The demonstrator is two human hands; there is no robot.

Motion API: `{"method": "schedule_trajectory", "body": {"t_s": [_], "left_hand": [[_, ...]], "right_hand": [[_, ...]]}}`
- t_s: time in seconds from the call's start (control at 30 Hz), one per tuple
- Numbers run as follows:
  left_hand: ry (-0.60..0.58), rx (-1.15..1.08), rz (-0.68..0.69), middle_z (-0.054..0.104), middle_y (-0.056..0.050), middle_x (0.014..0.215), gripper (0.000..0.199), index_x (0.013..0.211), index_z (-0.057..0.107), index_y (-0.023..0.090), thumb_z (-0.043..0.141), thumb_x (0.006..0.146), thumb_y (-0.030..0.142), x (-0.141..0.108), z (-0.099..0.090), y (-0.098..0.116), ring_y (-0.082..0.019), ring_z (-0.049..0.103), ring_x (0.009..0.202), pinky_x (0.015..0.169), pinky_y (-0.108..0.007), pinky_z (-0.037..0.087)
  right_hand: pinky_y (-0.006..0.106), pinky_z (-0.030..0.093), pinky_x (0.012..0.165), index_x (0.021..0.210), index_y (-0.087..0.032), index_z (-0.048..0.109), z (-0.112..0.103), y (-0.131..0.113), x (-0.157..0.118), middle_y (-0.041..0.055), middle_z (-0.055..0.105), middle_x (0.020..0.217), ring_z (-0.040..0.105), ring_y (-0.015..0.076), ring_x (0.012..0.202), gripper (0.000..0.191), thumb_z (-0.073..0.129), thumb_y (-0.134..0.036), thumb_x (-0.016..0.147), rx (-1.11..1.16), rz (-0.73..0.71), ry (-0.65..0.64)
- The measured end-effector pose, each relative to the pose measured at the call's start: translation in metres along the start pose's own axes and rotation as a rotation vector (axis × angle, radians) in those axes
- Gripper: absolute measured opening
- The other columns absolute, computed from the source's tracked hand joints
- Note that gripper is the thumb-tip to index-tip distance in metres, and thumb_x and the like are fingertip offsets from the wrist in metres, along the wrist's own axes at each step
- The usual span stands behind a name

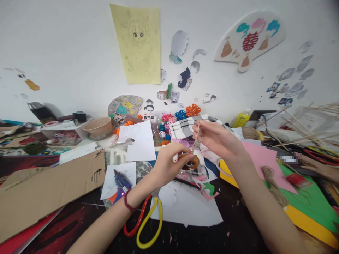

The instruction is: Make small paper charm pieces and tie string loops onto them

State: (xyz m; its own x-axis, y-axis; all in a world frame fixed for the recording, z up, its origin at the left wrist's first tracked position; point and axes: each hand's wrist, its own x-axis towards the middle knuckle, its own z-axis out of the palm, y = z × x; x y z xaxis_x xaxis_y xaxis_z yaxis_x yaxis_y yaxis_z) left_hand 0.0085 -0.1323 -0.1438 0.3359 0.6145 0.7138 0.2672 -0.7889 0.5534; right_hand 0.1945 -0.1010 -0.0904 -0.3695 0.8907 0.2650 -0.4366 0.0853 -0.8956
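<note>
In the middle of the view, my left hand (169, 160) pinches a small round brown piece (192, 163) with a dark and pale pattern on its face. From its top edge a length of twine (196, 141) rises to my right hand (215, 137), whose thumb and fingers close on the upper end. Below my left wrist lie scissors (160, 215) with one red and one yellow handle, the blades partly under my arm. A blue glue gun (122, 183) rests on white paper to the left. Beneath my hands is a white sheet (196, 211) with paper scraps.
Brown cardboard (53, 187) covers the left side. Pink paper (265, 165), green sheets (304, 197) and a twine bundle (270, 180) lie right. Another person's hand (315, 164) is at the far right, near thin wooden sticks (299, 135). Colourful flowers (180, 114) stand by the wall.
</note>
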Motion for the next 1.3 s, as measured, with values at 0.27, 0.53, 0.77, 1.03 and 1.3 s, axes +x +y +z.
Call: {"method": "schedule_trajectory", "body": {"t_s": [0.27, 0.53, 0.77, 1.03, 1.3], "left_hand": [[-0.042, -0.024, 0.106, 0.066, -0.003, 0.074, 0.011, 0.085, 0.066, 0.017, 0.061, 0.092, 0.023, 0.001, -0.002, 0.007, -0.013, 0.054, 0.068, 0.068, -0.028, 0.043], [-0.034, -0.047, 0.139, 0.066, -0.003, 0.072, 0.012, 0.085, 0.066, 0.018, 0.061, 0.092, 0.027, 0.003, -0.006, 0.006, -0.013, 0.054, 0.067, 0.067, -0.028, 0.045], [0.024, 0.074, 0.142, 0.072, -0.004, 0.087, 0.007, 0.095, 0.068, 0.02, 0.065, 0.089, 0.024, 0.007, -0.017, 0.005, -0.015, 0.062, 0.077, 0.075, -0.031, 0.048], [0.262, 0.427, 0.359, 0.075, 0.001, 0.086, 0.008, 0.09, 0.068, 0.024, 0.067, 0.087, 0.017, 0.011, -0.038, 0.018, -0.015, 0.062, 0.077, 0.073, -0.034, 0.041], [0.372, 0.722, 0.601, 0.074, 0.003, 0.08, 0.017, 0.09, 0.068, 0.026, 0.064, 0.085, 0.011, 0.007, -0.046, 0.032, -0.016, 0.056, 0.073, 0.073, -0.035, 0.038]], "right_hand": [[0.02, 0.045, 0.066, 0.07, -0.016, 0.065, 0.005, 0.008, 0.003, -0.0007, 0.056, 0.076, 0.051, 0.008, 0.069, 0.015, 0.072, -0.023, 0.08, 0.023, -0.033, 0.094], [0.022, 0.045, 0.069, 0.07, -0.019, 0.061, 0.007, 0.017, 0.007, -0.0006, 0.051, 0.078, 0.048, 0.0099, 0.07, 0.02, 0.071, -0.032, 0.082, -0.062, -0.148, 0.118], [0.029, 0.045, 0.07, 0.074, -0.024, 0.064, 0.003, -0.006, -0.004, -0.0003, 0.053, 0.08, 0.051, 0.0137, 0.072, 0.016, 0.072, -0.036, 0.08, -0.179, -0.308, 0.01], [0.033, 0.047, 0.062, 0.088, -0.024, 0.075, 0.008, -0.011, -0.024, 0.0015, 0.06, 0.055, 0.058, 0.0164, 0.058, 0.039, 0.049, -0.052, 0.094, -0.664, -0.503, -0.056], [0.03, 0.055, 0.074, 0.11, -0.027, 0.066, 0.038, 0.002, -0.029, 0.0026, 0.068, 0.097, 0.063, 0.0151, 0.077, 0.037, 0.079, -0.032, 0.076, -0.841, -0.321, -0.053]]}}
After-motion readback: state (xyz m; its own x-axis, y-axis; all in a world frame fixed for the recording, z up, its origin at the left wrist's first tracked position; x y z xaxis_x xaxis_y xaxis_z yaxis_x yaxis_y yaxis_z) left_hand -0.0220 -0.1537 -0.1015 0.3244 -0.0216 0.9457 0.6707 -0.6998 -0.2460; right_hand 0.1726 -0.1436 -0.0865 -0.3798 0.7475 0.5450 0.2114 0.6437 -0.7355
